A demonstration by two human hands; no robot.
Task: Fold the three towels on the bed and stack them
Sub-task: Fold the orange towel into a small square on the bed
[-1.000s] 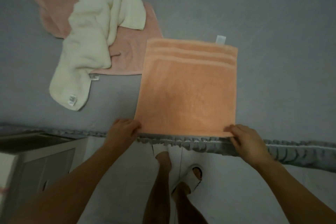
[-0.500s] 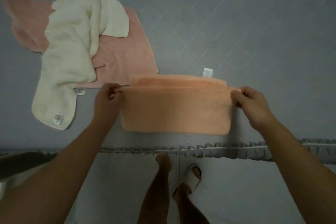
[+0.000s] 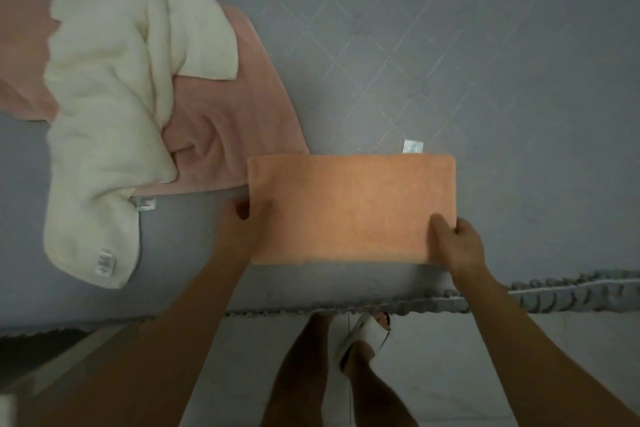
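Lying folded in half near the bed's (image 3: 485,45) front edge, the orange towel (image 3: 349,208) is pinched at its right end by the right hand (image 3: 457,246), thumb on top. The left hand (image 3: 239,222) grips its left end, blurred. Three towels count: orange, cream towel (image 3: 110,121) crumpled over the pink towel (image 3: 235,135), toward the left edge. Grey quilted sheet; tiled floor (image 3: 450,374) below.
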